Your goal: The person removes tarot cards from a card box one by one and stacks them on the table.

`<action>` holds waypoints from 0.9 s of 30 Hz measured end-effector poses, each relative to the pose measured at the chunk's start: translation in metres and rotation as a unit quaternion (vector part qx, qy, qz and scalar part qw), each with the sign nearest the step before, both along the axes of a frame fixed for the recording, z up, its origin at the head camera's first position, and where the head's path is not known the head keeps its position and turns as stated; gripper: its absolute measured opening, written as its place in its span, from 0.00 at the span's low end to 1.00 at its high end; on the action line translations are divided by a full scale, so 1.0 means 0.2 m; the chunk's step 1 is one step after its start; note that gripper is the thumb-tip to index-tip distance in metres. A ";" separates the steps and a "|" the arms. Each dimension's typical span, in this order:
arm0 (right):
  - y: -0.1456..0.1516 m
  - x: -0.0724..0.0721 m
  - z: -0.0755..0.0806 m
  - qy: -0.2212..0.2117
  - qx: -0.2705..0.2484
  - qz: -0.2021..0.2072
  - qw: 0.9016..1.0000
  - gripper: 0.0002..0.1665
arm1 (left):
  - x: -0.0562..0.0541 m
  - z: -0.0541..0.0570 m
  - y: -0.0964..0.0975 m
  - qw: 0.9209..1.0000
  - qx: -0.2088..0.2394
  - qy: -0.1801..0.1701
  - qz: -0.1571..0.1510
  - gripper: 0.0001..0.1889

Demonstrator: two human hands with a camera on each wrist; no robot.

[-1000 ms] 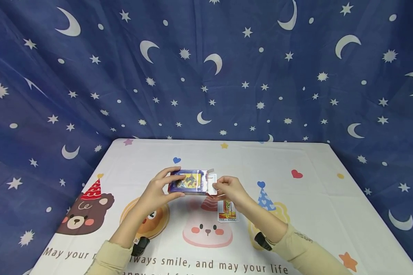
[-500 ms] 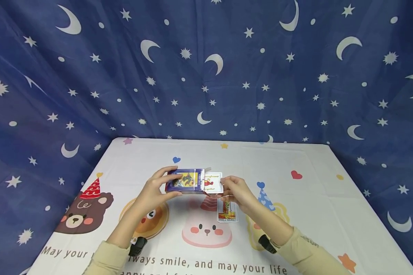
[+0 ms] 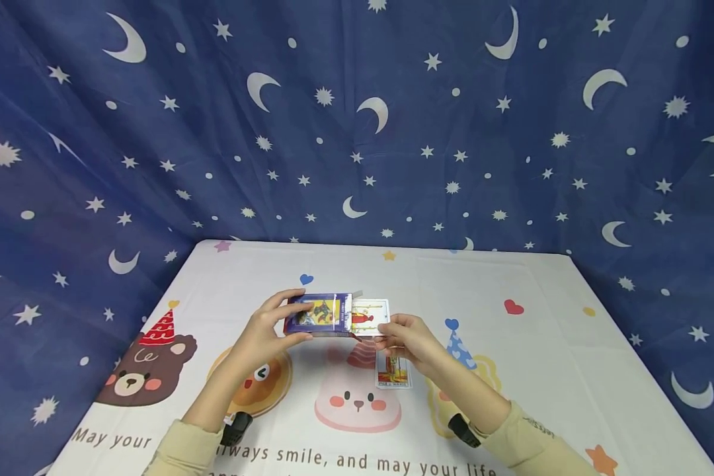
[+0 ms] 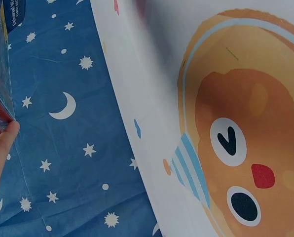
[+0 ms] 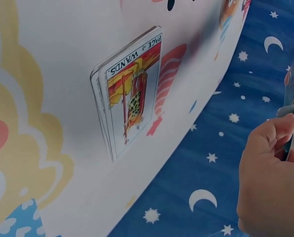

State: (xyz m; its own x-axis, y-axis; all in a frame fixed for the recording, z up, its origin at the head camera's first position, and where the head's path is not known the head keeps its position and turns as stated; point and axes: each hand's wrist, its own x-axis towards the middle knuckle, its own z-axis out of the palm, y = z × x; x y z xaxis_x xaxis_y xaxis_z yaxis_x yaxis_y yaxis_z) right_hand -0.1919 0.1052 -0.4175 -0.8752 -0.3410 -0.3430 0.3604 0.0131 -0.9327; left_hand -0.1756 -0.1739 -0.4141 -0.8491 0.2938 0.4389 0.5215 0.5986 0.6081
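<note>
A blue card box with a yellow picture is gripped at its left end by my left hand. In the left wrist view only the edge of the box and a fingertip show. Out of the box's right end stick tarot cards, the top one showing a red figure. My right hand pinches the cards at their lower right corner. Below that hand a small stack of tarot cards lies on the table, face up, with "Page of Wands" on top.
The table wears a white cloth printed with a bear, other cartoon faces, hearts and lettering. Behind it hangs a blue curtain with moons and stars. A black wrist camera sits on the left wrist, another on the right.
My right hand has moved a little to the right, and the cards now stick out farther from the box. The left hand and box shifted slightly left. The stack on the table stayed put.
</note>
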 end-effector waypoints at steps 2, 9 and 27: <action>0.01 0.00 0.00 -0.005 -0.004 -0.009 1.000 0.05 | 0.00 0.00 0.00 1.000 -0.002 -0.001 -0.001 0.27; 0.07 0.00 0.00 -0.011 -0.016 -0.026 0.999 0.05 | 0.02 0.02 -0.02 1.000 -0.007 -0.015 0.013 0.26; 0.20 0.01 0.01 -0.010 -0.001 -0.041 0.999 0.05 | 0.05 0.01 -0.05 1.000 -0.002 -0.014 0.023 0.26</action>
